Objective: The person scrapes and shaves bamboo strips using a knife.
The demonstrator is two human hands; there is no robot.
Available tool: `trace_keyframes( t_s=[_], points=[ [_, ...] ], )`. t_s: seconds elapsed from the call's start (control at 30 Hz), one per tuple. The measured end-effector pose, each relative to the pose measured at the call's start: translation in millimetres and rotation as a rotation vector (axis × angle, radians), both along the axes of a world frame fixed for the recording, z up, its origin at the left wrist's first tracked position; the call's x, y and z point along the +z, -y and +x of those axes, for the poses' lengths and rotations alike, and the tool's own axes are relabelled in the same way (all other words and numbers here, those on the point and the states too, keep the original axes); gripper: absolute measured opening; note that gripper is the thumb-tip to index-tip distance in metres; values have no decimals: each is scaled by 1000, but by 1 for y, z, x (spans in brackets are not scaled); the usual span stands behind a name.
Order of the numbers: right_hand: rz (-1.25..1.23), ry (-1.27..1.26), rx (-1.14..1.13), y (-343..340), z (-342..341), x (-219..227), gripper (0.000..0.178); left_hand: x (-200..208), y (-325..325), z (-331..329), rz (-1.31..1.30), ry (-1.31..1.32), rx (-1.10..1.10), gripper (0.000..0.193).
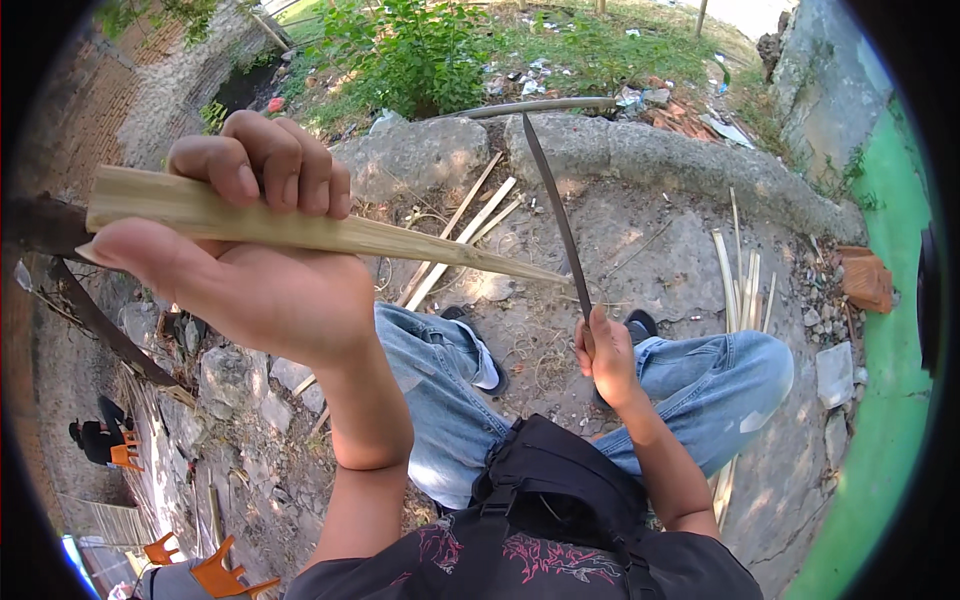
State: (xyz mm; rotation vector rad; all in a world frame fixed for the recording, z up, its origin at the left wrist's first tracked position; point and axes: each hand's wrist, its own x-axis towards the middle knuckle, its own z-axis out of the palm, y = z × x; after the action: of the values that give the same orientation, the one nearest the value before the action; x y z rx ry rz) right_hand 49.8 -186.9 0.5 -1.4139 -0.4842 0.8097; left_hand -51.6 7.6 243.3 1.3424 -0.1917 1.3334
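Observation:
My left hand point(290, 285) is raised at the left, its fingers and thumb wrapped round a pale split bamboo strip point(400, 238). The strip is broad by the thumb and narrows toward the right. In my right hand point(610, 365), between my knees, is the grip of a machete point(557, 200), its long dark blade pointing up and away. The strip's thin end reaches the lower part of the blade; whether they touch I cannot tell. Most of the machete's handle is hidden by my fingers.
Bamboo strips point(468, 238) lie ahead of my feet, and more strips point(735, 285) lie right. A low concrete kerb point(690, 165) curves across the far side. A green wall point(895, 340) and brick block point(865, 280) stand right. A person point(97, 440) sits far left.

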Motion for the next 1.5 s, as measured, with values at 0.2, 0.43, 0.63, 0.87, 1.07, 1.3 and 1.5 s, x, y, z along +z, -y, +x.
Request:
trace_keyframes(
  t_s=[0.2,0.43,0.63,0.87,1.07,1.3,1.5],
  points=[
    [-10,-25,84,23,-18,51,52,-2,3,-25,57,-70,-348,55],
    [-106,19,151,42,-39,75,53,-14,46,-32,-106,12,121,58],
    [-208,92,244,47,-51,76,54,-64,68,-8,-322,107,333,51],
    [-281,104,197,63,-50,67,56,-37,83,-23,-161,58,337,51],
    [-331,105,203,77,-55,61,56,-11,80,-37,-97,-40,260,48],
    [-319,96,152,78,-57,70,57,-6,77,-23,-82,-70,97,50],
    [-257,55,179,80,-71,92,57,-3,77,-18,-103,-7,93,51]
  ],
)
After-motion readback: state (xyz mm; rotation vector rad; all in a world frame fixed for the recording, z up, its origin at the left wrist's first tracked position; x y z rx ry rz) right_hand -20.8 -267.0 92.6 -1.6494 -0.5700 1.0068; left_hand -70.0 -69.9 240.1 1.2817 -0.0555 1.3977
